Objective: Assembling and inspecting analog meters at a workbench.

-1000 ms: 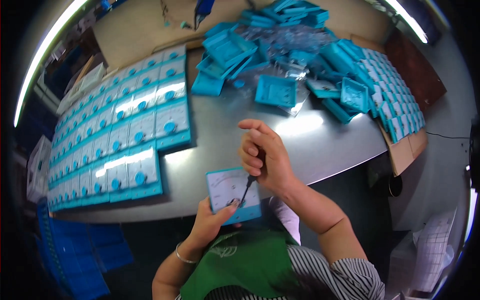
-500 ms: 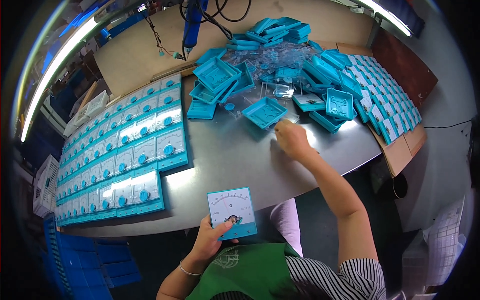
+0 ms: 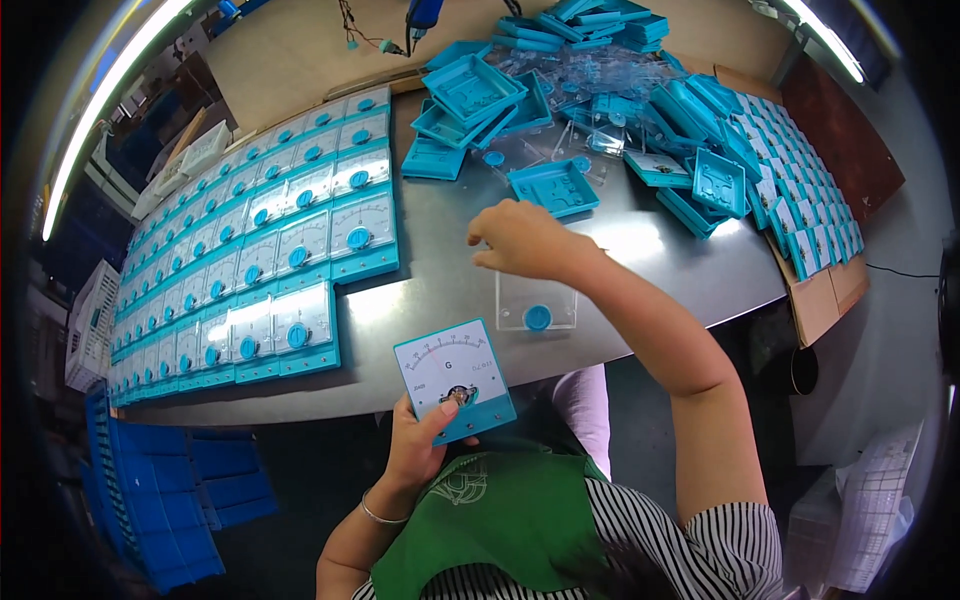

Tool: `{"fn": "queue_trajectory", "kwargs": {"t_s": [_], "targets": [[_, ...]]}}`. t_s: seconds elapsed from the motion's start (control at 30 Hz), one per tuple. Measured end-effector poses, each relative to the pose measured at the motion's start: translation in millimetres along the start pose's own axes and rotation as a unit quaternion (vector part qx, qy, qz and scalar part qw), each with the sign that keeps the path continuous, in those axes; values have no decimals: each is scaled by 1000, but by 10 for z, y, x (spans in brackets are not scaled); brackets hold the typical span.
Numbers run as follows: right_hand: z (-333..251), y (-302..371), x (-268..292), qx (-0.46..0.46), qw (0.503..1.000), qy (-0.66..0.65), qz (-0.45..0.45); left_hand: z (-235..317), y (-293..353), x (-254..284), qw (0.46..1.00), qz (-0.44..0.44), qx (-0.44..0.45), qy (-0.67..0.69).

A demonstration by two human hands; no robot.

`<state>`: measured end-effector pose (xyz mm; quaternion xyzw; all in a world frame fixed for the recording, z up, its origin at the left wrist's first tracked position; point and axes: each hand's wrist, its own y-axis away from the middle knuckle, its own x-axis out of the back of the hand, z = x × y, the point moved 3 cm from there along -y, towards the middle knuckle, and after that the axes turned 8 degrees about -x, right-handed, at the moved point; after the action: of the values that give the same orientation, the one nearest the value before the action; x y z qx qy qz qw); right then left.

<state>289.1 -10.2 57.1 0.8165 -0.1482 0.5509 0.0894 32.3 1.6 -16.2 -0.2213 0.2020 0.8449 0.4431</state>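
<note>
My left hand (image 3: 420, 437) grips an analog meter (image 3: 455, 372) with a white scale face and teal base, its thumb over the round opening low on the dial. Over the tabletop, my right hand (image 3: 528, 240) points its bent fingers left, thumb and forefinger apart, with nothing visible between them. Just below it is a clear plastic cover (image 3: 515, 300) with a blue knob (image 3: 537, 318); its far edge is hidden by the hand. Beyond lies an empty teal housing (image 3: 553, 188).
Rows of covered meters (image 3: 255, 240) fill the left side. Stacked teal housings (image 3: 470, 88) and loose clear covers lie at the back. Uncovered meters (image 3: 800, 205) stand in rows on cardboard at right. A blue tool (image 3: 424, 14) hangs overhead.
My right hand has come away from the pile toward the left and nearer. A clear cover now shows beneath it. The meter in my left hand has tilted and risen slightly.
</note>
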Motion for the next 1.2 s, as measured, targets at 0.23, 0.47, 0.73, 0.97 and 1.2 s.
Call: {"fn": "queue_trajectory", "kwargs": {"t_s": [0.23,0.47,0.73,0.97,1.2], "targets": [[178,685,-74,36,998,-57,-9,38,64,249,1000,19,-16,14],[321,929,-334,-27,992,-120,13,26,1,207,1000,-1,-10,13],[145,1023,-157,-29,970,-230,79,19,-7,63,998,-1,35,56],[-301,1025,-221,26,947,-319,-15,-40,-57,-134,978,-47,113,168],[-290,1044,-316,8,937,-344,-64,-88,-35,-121,953,-88,132,256]]}}
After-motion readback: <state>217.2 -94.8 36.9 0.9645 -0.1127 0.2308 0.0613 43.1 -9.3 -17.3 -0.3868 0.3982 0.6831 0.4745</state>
